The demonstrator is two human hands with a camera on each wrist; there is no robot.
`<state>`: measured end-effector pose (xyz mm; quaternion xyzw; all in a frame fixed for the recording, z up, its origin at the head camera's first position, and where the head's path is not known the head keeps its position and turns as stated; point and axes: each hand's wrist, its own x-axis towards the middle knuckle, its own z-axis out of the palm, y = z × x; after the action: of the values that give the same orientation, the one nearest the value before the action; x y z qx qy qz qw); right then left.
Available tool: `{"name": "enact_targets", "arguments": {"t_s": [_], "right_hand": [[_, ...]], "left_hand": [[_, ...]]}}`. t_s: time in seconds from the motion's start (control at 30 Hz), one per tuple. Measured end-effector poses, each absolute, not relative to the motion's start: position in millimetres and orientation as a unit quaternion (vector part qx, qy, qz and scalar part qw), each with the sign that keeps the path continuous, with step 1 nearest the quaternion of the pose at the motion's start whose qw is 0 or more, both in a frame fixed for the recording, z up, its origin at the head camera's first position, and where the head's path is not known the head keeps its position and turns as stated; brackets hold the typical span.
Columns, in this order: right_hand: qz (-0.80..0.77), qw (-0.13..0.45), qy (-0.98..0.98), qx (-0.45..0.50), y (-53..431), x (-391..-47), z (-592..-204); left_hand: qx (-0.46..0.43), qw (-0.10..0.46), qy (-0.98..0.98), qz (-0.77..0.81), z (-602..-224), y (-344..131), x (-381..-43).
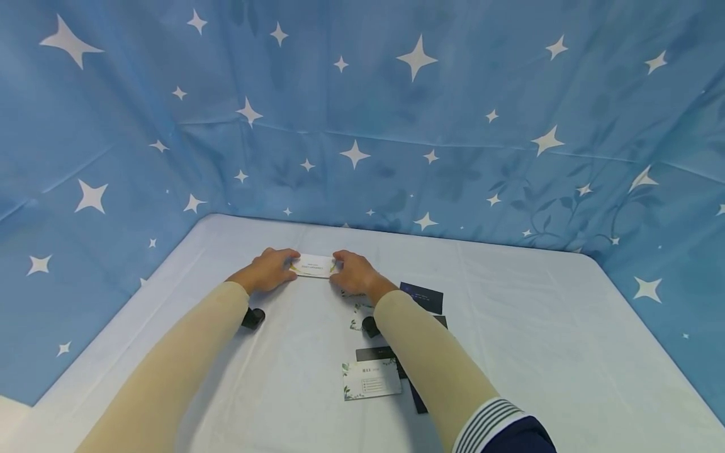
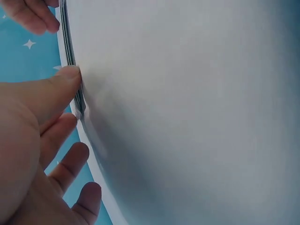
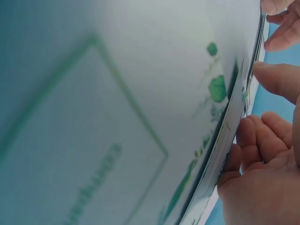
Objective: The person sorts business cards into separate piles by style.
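A thin stack of white business cards (image 1: 313, 265) with yellow-green corner trim lies toward the far side of the table, between my two hands. My left hand (image 1: 269, 269) grips its left end with thumb and index finger. In the left wrist view, that thumb presses the edge of the stack (image 2: 70, 51) while the other fingers spread loosely. At the right end, my right hand (image 1: 354, 272) holds the stack with thumb and fingertips at its corners. Leaf-patterned cards (image 1: 360, 316) lie partly hidden beneath and beside the right forearm.
A white leaf-bordered card (image 1: 371, 380) overlaps dark cards near the front. Another dark card (image 1: 421, 297) lies right of my right wrist. Black wrist-camera pieces (image 1: 253, 318) sit at the wrists. White cloth (image 1: 527, 327) covers the table; a blue starry curtain (image 1: 385, 113) hangs behind.
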<state>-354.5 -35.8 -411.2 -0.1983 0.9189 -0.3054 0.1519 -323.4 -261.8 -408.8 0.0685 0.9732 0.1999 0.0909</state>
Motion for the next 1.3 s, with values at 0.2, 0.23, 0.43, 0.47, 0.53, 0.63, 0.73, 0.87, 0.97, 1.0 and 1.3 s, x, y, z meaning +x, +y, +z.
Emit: {"name": "enact_targets", "arguments": {"t_s": [0.2, 0.23, 0.43, 0.47, 0.53, 0.63, 0.73, 0.87, 0.97, 1.0, 1.3], "right_hand": [[-0.31, 0.158, 0.917, -0.195, -36, -354, -410], [-0.31, 0.159, 0.917, -0.194, -36, -354, -409], [-0.307, 0.161, 0.919, -0.186, -36, -353, -408], [-0.308, 0.161, 0.919, -0.185, -36, -353, -407], [-0.31, 0.162, 0.918, -0.185, -35, -352, -406], [-0.317, 0.164, 0.914, -0.193, -31, -350, -402], [-0.325, 0.163, 0.908, -0.209, -24, -350, -398], [-0.344, 0.153, 0.897, -0.232, -11, -348, -390], [-0.359, 0.142, 0.888, -0.248, 3, -344, -384], [-0.361, 0.14, 0.886, -0.254, 8, -342, -382], [-0.38, 0.153, 0.874, -0.262, 62, -326, -386]], "left_hand": [[0.062, 0.084, 0.974, 0.199, -408, -256, -326], [0.06, 0.083, 0.974, 0.2, -408, -255, -326], [0.05, 0.084, 0.975, 0.202, -407, -249, -326], [0.049, 0.085, 0.974, 0.203, -406, -248, -326], [0.049, 0.085, 0.974, 0.204, -406, -247, -325], [0.045, 0.085, 0.973, 0.21, -404, -245, -323], [0.043, 0.09, 0.969, 0.224, -402, -243, -321], [0.061, 0.101, 0.96, 0.253, -398, -237, -317], [0.083, 0.097, 0.953, 0.275, -395, -230, -311], [0.091, 0.091, 0.952, 0.278, -394, -227, -309], [0.141, 0.062, 0.937, 0.312, -389, -204, -291]]}}
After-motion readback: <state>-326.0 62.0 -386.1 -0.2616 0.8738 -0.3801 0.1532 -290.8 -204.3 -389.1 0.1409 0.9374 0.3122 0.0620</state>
